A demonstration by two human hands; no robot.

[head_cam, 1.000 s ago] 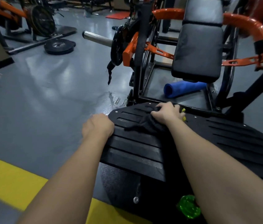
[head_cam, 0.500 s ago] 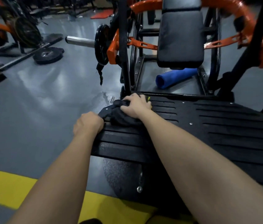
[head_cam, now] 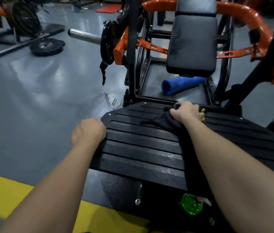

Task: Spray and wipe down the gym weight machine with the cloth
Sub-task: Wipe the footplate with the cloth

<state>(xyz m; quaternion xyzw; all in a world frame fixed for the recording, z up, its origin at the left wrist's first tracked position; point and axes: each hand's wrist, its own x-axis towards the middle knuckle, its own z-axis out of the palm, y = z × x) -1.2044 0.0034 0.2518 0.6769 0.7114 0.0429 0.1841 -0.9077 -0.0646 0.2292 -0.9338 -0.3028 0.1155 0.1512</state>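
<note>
Nearest the camera, a yellow floor stripe (head_cam: 6,195) crosses the grey floor under both bare forearms. A green translucent round object (head_cam: 190,206) lies below the near edge of the machine, partly hidden by the right forearm; what it is cannot be told. Above it sits the black ribbed footplate (head_cam: 141,153) of the weight machine, its near ribs showing a dull, streaked sheen. The left hand (head_cam: 88,132) is at the plate's left edge, fingers curled over that edge and gripping it. Farther up the plate, close to its far edge, the right hand (head_cam: 185,111) is closed round a bunched black cloth (head_cam: 164,120), which lies against the ribs and trails toward the forearm. Small yellow marks (head_cam: 203,113) show just beside the right hand's fingers; their nature is unclear. A wet patch (head_cam: 109,100) lies on the floor off the plate's far left corner. Beyond the plate, a rolled blue mat (head_cam: 180,84) lies on the floor inside the frame, beneath a black upholstered pad (head_cam: 192,42). Orange frame arms (head_cam: 243,15) curve behind the pad. To the left, a chrome bar sleeve (head_cam: 85,37) carries a mounted weight plate (head_cam: 107,42). A loose weight plate (head_cam: 46,47) lies flat on the floor farther left.
</note>
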